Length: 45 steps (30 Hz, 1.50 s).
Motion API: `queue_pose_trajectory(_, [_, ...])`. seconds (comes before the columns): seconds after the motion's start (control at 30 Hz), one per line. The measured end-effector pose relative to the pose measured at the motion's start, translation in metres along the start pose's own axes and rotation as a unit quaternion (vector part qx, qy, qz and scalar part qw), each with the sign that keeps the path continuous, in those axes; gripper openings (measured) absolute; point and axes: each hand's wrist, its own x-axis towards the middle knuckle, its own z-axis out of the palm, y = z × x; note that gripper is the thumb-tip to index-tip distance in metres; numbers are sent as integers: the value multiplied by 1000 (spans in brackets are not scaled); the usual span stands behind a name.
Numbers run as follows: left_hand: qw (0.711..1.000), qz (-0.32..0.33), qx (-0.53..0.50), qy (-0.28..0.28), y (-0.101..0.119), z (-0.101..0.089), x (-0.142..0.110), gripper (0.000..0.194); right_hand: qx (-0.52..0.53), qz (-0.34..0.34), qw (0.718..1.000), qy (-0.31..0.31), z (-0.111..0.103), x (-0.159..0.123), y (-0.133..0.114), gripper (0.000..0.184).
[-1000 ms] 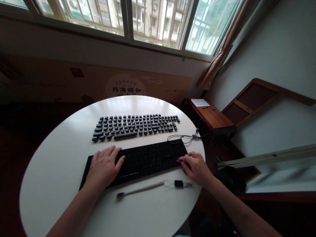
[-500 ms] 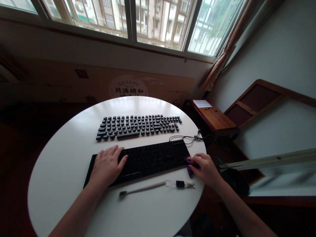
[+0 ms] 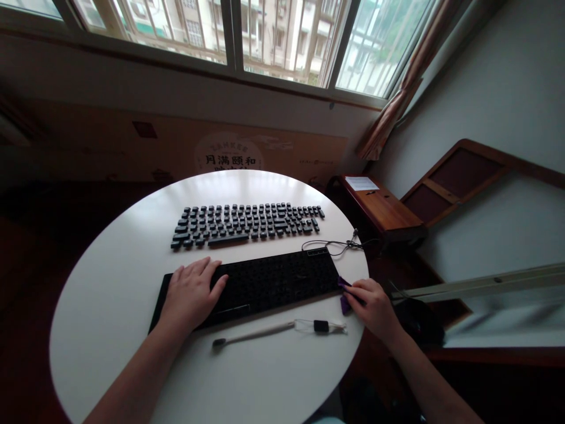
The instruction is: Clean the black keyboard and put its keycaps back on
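Observation:
A black keyboard base [image 3: 273,282] with its keycaps removed lies on the round white table [image 3: 110,330]. My left hand [image 3: 189,294] rests flat on the base's left end, fingers spread. My right hand [image 3: 375,306] is at the base's right end near the table edge, fingers closed on a small purple object [image 3: 344,300]. Several black keycaps [image 3: 247,221] are laid out in rows behind the base.
A thin brush-like tool [image 3: 256,337] and a small clear packet with a black piece [image 3: 321,325] lie in front of the keyboard. The keyboard cable [image 3: 335,244] loops at the right. A wooden side table [image 3: 379,209] stands to the right, below the window.
My right hand has slid rightward off the keyboard's right end to the table edge, with the purple object in its fingers. My left hand has stayed in place.

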Motion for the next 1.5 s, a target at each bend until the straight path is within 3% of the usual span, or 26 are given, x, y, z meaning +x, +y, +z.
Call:
queue_pose_trajectory(0.17, [1000,0,3,4,-1,1,-1,54,-38,-38,998,9,-2,2,-11,23])
queue_pose_trajectory(0.4, [1000,6,18,3,0,1,-1,55,-12,-40,999,-23,0,10,-20,22])
queue_pose_trajectory(0.7, [1000,7,17,5,-1,2,-1,54,45,-78,993,-80,12,33,-68,16])
queue_pose_trajectory(0.8, [1000,9,16,8,-1,3,0,54,22,-67,993,-89,6,32,-59,14])
queue_pose_trajectory(1.0, [1000,8,21,8,-1,3,-1,55,-36,-16,997,-72,-12,18,-17,15])
queue_pose_trajectory(1.17, [1000,5,26,5,-1,2,-1,54,-42,-10,997,-61,-10,14,-17,17])
queue_pose_trajectory(1.3, [1000,5,21,5,-1,1,-1,54,-5,-54,995,-85,-5,23,-34,15])
queue_pose_trajectory(1.5, [1000,2,15,7,-1,1,-2,54,-1,-179,978,-106,0,43,-54,19])
